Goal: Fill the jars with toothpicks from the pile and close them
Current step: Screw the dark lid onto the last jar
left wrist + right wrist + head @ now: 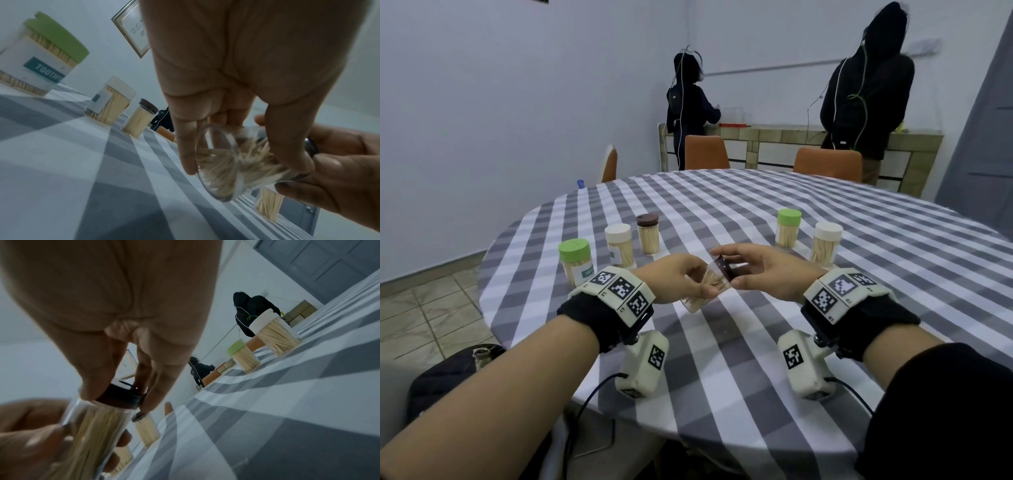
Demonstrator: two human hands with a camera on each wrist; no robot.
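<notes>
Step in hand, by look of it: closing last jar. Left hand curled round clear jar of toothpicks, held tilted above worktop. Right hand pinches dark lid at jar mouth. Seating unclear.

Next: square lid, press or twist home, stand jar upright.

Around held jar: beyond-left, green-lid jar, white-lid jar, brown-lid jar; beyond-right, second green-lid jar, second white-lid jar. All capped. No loose pile visible. Nothing obstructs.

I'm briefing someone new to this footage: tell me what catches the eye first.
Both hands meet over the checked tablecloth: the left hand holds a tilted clear jar of toothpicks while the right hand grips its dark lid. Five closed, filled jars stand behind, three at left, two at right.
</notes>
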